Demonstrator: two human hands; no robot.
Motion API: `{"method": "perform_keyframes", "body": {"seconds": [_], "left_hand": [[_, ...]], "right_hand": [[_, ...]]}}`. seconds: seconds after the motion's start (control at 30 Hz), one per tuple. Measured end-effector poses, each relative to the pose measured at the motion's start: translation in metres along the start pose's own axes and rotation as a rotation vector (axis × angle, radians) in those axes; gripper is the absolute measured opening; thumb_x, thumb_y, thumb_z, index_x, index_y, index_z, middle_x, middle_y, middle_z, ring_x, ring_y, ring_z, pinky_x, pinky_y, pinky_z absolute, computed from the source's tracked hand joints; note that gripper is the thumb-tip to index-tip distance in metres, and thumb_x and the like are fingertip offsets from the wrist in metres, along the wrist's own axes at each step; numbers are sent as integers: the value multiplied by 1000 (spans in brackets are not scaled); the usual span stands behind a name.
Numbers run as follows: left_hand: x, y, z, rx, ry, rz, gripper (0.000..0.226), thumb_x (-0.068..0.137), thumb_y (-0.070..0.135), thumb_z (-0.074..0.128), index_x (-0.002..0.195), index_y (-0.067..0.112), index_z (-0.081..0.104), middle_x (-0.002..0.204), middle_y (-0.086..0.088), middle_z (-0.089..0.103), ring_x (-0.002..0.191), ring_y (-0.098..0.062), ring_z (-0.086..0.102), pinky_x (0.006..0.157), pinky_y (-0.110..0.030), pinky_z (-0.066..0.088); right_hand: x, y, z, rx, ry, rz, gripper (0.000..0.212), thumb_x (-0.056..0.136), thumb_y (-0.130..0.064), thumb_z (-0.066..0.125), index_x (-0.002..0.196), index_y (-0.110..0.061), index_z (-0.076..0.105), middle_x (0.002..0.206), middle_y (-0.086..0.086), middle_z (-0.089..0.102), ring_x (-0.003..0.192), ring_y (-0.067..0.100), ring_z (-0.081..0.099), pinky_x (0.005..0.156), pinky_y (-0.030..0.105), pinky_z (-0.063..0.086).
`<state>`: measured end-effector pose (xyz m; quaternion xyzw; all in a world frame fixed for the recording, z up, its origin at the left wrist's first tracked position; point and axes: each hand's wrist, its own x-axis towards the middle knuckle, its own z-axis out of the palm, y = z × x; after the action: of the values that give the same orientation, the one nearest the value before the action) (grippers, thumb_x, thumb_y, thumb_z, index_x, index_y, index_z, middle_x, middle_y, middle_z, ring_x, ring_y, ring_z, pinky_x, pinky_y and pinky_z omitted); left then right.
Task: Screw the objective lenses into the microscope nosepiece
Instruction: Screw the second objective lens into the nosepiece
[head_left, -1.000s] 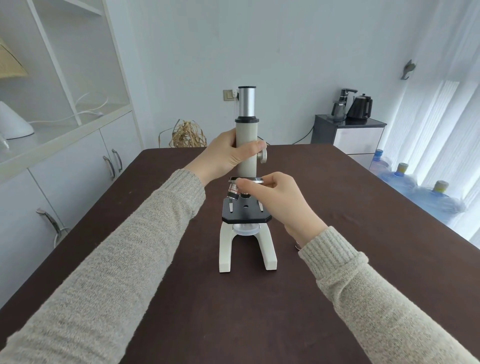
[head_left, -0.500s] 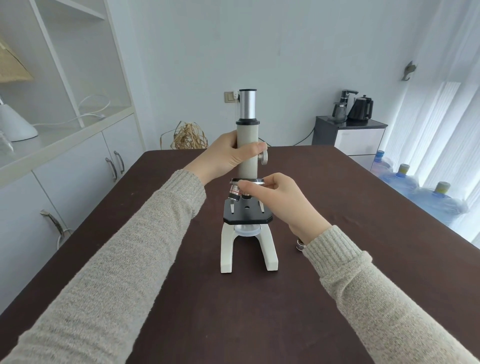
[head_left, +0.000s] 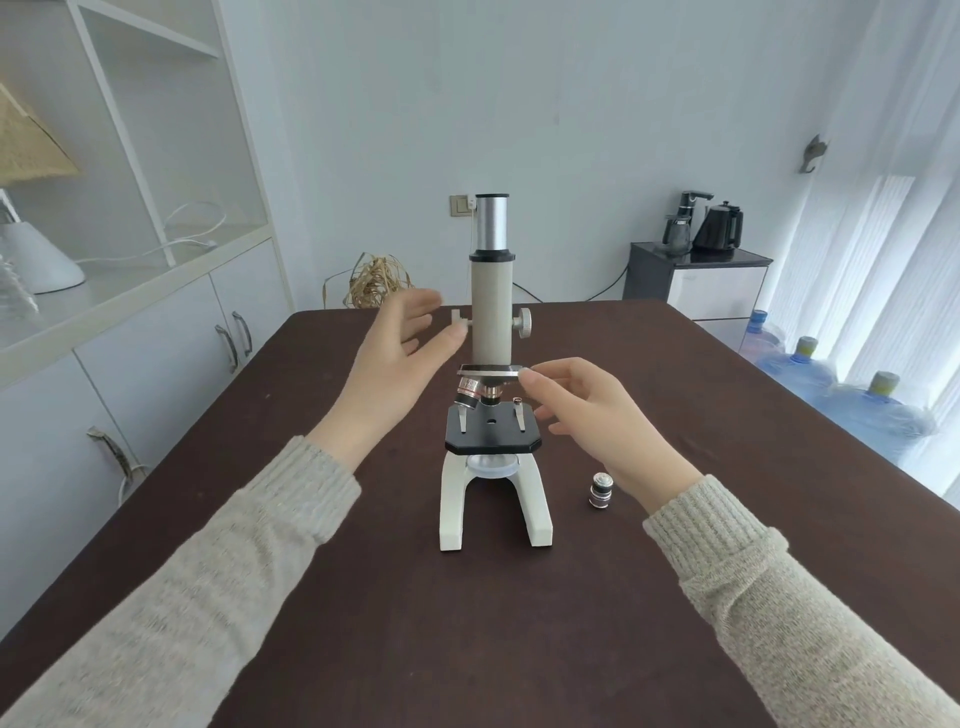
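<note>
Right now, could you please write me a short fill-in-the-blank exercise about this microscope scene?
1. One loose objective lens stands on the ____.
2. The left hand is open and holds ____.
3. The right hand touches the rim of the ____ with a fingertip.

Missing words: table; nothing; nosepiece

light: bright, soft daylight from the curtains (head_left: 883, 291) on the right
shadows: faint ones on the dark table (head_left: 467, 623)
blur: the left hand (head_left: 400, 358) looks a bit smeared
edges: the shelves (head_left: 130, 156) bend and lean
</note>
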<state>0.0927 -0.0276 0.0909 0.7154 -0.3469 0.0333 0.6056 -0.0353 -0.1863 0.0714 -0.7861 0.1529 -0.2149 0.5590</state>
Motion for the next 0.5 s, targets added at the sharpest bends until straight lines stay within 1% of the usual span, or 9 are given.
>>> {"method": "perform_keyframes", "body": {"seconds": [0.1,0.17,0.2,0.27,0.33,0.43,0.5], "left_hand": [[-20,0,-7,15,106,14,35,90,24,67,122,22,54,122,15,60,116,-4,58,98,-19,45],[-35,3,-10,30,127,39,27,90,20,67,115,21,57,115,11,64,105,-1,62,86,-10,47],[-42,5,-10,52,119,54,23,90,18,66,111,21,59,110,10,66,99,0,63,82,-9,47],[-57,9,-10,88,65,66,14,91,17,66,103,22,62,100,10,67,92,0,63,78,-11,49],[-70,11,-8,82,-11,63,9,91,17,66,96,24,64,95,10,68,89,-2,63,78,-15,50],[-86,12,-4,76,-118,63,6,85,26,65,91,25,66,95,13,68,89,-6,64,77,-18,51],[-94,11,0,87,-190,66,9,84,30,63,91,25,66,95,12,68,89,-7,64,77,-24,52]], "right_hand": [[-6,1,-5,19,18,-16,25,88,-42,64,105,-24,67,97,-7,72,95,15,68,87,33,56],[-10,3,-10,13,14,-31,18,89,-38,64,100,-25,68,99,-1,73,94,16,69,85,34,56],[-13,5,-12,1,6,-39,16,90,-37,63,99,-25,69,99,0,74,91,15,70,84,35,56],[-18,7,-17,-22,-20,-61,12,91,-33,62,97,-25,70,94,1,75,80,8,69,82,32,56],[-23,11,-21,-32,-53,-83,10,92,-28,62,96,-22,70,89,1,76,73,3,67,76,24,55],[-31,19,-27,-49,-90,-110,10,93,-24,63,97,-20,70,85,-1,76,71,3,66,71,16,50],[-35,24,-31,-55,-92,-109,9,92,-23,63,96,-20,70,85,-2,75,71,2,66,72,17,52]]}}
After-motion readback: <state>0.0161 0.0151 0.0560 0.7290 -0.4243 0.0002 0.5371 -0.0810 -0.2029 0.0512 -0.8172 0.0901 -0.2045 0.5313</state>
